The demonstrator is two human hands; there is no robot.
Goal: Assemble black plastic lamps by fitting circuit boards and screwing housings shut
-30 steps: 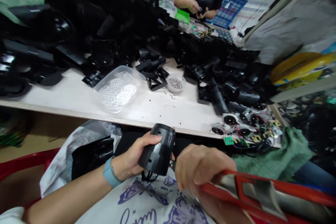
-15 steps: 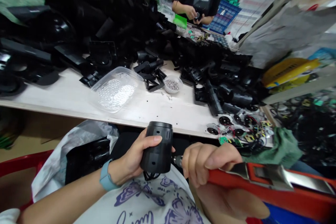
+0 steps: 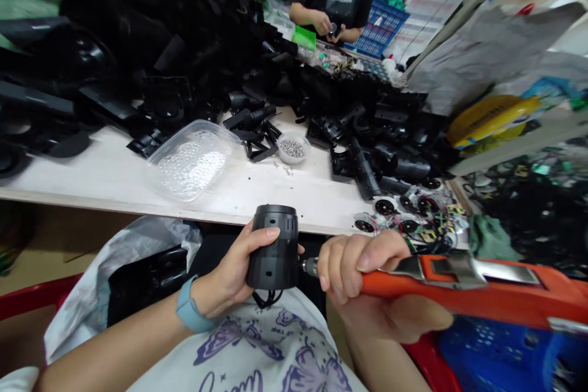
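My left hand (image 3: 234,254) grips a black plastic cylindrical housing (image 3: 273,249), its fingers wrapped around the side. The housing stands upright just below the table's front edge, with thin black wires (image 3: 264,299) looping from its underside. My right hand (image 3: 362,266) is closed around an orange power screwdriver (image 3: 478,285) that runs level towards the right edge of the view. Its metal bit (image 3: 310,266) is at the housing's right side, touching it or very close. I cannot tell which.
A white table (image 3: 114,174) holds heaps of black plastic parts, a transparent tub of small beads (image 3: 190,162), a bowl of screws (image 3: 291,150) and wired circuit boards (image 3: 413,223). A co-worker (image 3: 333,3) handles something small at the far end. A blue crate (image 3: 496,349) sits below right.
The screwdriver has swung from a tilted angle to level, bringing its bit to the housing's side. The housing has risen slightly and stands more upright. The whole view has shifted a little.
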